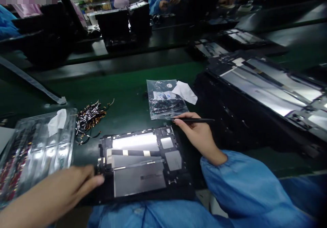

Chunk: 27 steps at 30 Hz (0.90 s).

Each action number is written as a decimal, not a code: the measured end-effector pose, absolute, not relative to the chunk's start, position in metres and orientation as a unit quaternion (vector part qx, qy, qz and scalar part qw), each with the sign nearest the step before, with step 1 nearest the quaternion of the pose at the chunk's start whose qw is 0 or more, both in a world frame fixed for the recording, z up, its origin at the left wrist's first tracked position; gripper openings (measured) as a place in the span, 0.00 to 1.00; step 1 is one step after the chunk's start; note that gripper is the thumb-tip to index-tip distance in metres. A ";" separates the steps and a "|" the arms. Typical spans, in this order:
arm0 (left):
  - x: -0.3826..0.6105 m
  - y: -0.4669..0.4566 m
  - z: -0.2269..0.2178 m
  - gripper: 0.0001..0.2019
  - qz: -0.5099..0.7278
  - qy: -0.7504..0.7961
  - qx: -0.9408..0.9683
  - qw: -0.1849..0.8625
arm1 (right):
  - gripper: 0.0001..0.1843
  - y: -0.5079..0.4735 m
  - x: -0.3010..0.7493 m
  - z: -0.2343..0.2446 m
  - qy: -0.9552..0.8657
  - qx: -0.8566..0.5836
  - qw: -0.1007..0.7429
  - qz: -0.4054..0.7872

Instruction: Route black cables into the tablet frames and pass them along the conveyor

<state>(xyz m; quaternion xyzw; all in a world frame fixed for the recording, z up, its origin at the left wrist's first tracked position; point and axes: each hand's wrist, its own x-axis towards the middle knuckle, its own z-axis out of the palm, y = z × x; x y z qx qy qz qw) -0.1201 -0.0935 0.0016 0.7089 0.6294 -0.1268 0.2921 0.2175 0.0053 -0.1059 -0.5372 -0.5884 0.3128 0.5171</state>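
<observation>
My right hand [198, 131] pinches slim black tweezers [195, 120], whose tip points left over the lower edge of a clear plastic bag [166, 102]. My left hand [76, 183], blurred by motion, is at the left edge of a tablet-like device frame [139, 180]; its thumb shows, but whether the fingers grip anything is unclear. The frame lies flat before me, with silvery plates and a dark strip across it. Left of it sits a clear plastic tray [55, 156] with several reddish, dark parts in its slots. Behind lies a heap of small cables [90, 117].
White paper scraps lie on the bag [186, 92] and on the tray [57, 121]. At right, a stack of larger device frames [268, 85] takes up the green table [122, 85]. Black bins [113, 25] stand behind, and co-workers' hands [168, 2] show across the bench.
</observation>
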 end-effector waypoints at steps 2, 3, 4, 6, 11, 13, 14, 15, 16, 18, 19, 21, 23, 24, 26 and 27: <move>-0.085 -0.054 0.008 0.25 -0.096 0.625 0.747 0.206 | 0.09 0.007 0.216 -0.108 -0.608 -0.529 0.512 0.298; -0.065 -0.032 0.005 0.24 -0.035 0.610 0.776 0.156 | 0.08 0.007 0.215 -0.109 -0.615 -0.526 0.511 0.290; -0.045 -0.011 -0.002 0.22 0.028 0.565 0.815 0.123 | 0.08 0.008 0.215 -0.110 -0.621 -0.524 0.511 0.281; -0.010 0.027 -0.023 0.19 0.087 0.454 0.881 0.099 | 0.07 0.008 0.214 -0.111 -0.628 -0.523 0.513 0.262; 0.038 0.073 -0.065 0.10 0.069 0.389 0.913 0.098 | 0.05 0.008 0.213 -0.110 -0.636 -0.522 0.523 0.222; 0.041 0.075 -0.070 0.08 0.067 0.392 0.911 0.109 | 0.05 0.010 0.211 -0.109 -0.634 -0.522 0.530 0.210; 0.041 0.074 -0.070 0.09 0.071 0.395 0.909 0.112 | 0.05 0.012 0.210 -0.109 -0.630 -0.525 0.535 0.204; 0.041 0.073 -0.070 0.10 0.075 0.399 0.907 0.114 | 0.06 0.015 0.209 -0.109 -0.625 -0.529 0.540 0.197; 0.040 0.072 -0.069 0.10 0.079 0.403 0.905 0.115 | 0.06 0.019 0.207 -0.109 -0.619 -0.533 0.543 0.192; 0.039 0.070 -0.069 0.10 0.084 0.404 0.903 0.120 | 0.08 0.028 0.204 -0.110 -0.609 -0.544 0.547 0.183; 0.039 0.069 -0.069 0.10 0.085 0.404 0.903 0.122 | 0.08 0.032 0.203 -0.111 -0.606 -0.550 0.545 0.180; 0.039 0.068 -0.070 0.10 0.088 0.400 0.903 0.127 | 0.08 0.039 0.202 -0.111 -0.605 -0.561 0.536 0.178; 0.039 0.068 -0.071 0.10 0.091 0.397 0.904 0.131 | 0.07 0.042 0.202 -0.111 -0.608 -0.572 0.521 0.179; 0.039 0.068 -0.071 0.10 0.091 0.396 0.904 0.134 | 0.07 0.041 0.203 -0.111 -0.610 -0.577 0.512 0.181; 0.039 0.067 -0.070 0.09 0.091 0.391 0.905 0.138 | 0.07 0.037 0.206 -0.110 -0.614 -0.581 0.500 0.187; 0.039 0.066 -0.070 0.08 0.090 0.387 0.907 0.140 | 0.07 0.034 0.207 -0.109 -0.615 -0.581 0.498 0.190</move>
